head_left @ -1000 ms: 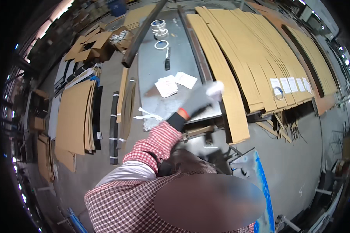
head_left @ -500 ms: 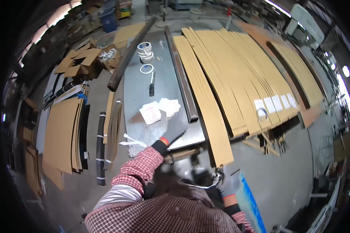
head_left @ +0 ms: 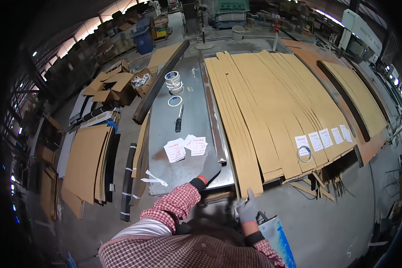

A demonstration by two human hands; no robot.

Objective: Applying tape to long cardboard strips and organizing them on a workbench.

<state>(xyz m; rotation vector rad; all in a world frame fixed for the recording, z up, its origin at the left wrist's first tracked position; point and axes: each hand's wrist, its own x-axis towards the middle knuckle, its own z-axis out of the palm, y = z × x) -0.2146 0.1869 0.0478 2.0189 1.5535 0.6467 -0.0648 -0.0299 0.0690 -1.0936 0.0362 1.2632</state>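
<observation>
My left hand (head_left: 211, 169), in a grey glove, is closed at the near end of a long rusty steel bar (head_left: 216, 138) along the right side of the metal table (head_left: 161, 134); its fingers are partly hidden. Farther right, my right hand (head_left: 247, 209), also gloved, has its thumb up against the near end of a long brown cardboard strip (head_left: 244, 165), the other fingers curled below. Printed paper slips (head_left: 195, 145) lie in two loose piles beyond my left hand. Past them are a black-handled utility knife (head_left: 179, 119) and stacked tape rolls (head_left: 173, 81).
More cardboard strips (head_left: 272, 102) cover the surface to the right, with paper slips (head_left: 315, 141) and a tape roll (head_left: 304, 153) near their front edge. Cardboard sheets (head_left: 85, 161) lean at left, near open boxes (head_left: 116, 85). A blue-and-white panel (head_left: 277, 239) stands beside my right arm.
My left hand has moved from beside the paper slips to the bar's near end. My right hand has come up to the strip's end. The view has shifted, showing more of the far area.
</observation>
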